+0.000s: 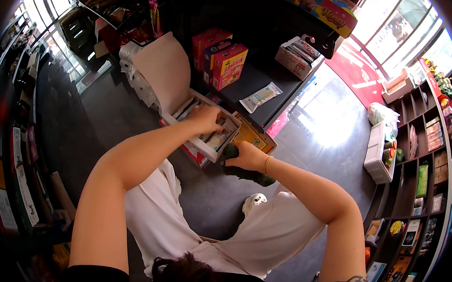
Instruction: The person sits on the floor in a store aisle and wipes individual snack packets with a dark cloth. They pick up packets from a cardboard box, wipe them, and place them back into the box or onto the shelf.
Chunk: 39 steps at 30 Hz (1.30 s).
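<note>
An open cardboard box (pixel 206 147) with its flap raised sits before me, packets inside it. My left hand (pixel 204 119) reaches into this box, fingers bent over the packets; whether it grips one is hidden. By the box's right corner, my right hand (pixel 248 156) is closed on a dark green cloth (pixel 249 175), which hangs below the fingers. Under the box's right side lies a yellow-orange box (pixel 250 135). On the black shelf (pixel 250 78) beyond rest a wrapped packet (pixel 261 97), red, purple and yellow cartons (pixel 229 66) and a small box of packets (pixel 298 57).
Stocked shelves line the left side (pixel 22 182) and the right (pixel 407 185). A white bin (pixel 378 155) with goods stands by the right shelving. Clear plastic wrapping (pixel 136 72) lies behind the raised flap. A white shoe (pixel 254 202) is on the dark floor between my knees.
</note>
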{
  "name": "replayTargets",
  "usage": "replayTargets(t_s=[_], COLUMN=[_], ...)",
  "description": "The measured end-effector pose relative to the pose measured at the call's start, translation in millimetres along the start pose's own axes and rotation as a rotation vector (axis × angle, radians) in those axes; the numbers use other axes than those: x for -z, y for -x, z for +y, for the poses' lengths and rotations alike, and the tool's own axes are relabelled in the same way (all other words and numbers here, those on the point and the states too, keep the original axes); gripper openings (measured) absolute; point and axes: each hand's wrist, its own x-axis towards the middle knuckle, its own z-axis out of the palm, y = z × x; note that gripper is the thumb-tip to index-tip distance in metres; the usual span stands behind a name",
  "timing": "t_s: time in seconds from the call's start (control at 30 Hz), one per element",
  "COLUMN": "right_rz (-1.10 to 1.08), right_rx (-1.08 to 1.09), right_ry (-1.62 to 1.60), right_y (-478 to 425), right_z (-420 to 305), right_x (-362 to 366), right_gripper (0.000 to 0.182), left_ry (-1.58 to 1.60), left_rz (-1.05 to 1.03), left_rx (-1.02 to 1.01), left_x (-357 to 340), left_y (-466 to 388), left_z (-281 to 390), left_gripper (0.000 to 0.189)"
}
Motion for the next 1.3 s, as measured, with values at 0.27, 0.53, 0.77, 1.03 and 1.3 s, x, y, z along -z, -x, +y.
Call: replayTargets(t_s=[0.27, 0.53, 0.77, 1.03, 1.3], right_rz=[0.081, 0.254, 0.503, 0.477, 0.206], right_rx=[-0.036, 0.048, 0.007, 0.376, 0.414], right_ry=[-0.146, -0.404, -0.806, -0.691, -0.088], right_y=[9, 13, 11, 19, 26], right_z=[-9, -28, -36, -57, -84], right_x=[38, 55, 63, 83, 63], right_gripper=[0.046, 0.044, 0.045, 0.050, 0.079], left_ry=[-0.456, -0.336, -0.102, 0.625, 0.678], left_rz=[-0.502, -0.402, 0.032, -0.159, -0.126], left_rx=[0.288, 0.345, 0.101, -0.092, -0.125], left_x=[62, 51, 95, 130, 132], left_y=[-7, 4, 22, 78, 86], left_z=[-9, -28, -39, 23, 52], left_gripper=[0.055, 0.050, 0.044, 0.040, 0.039])
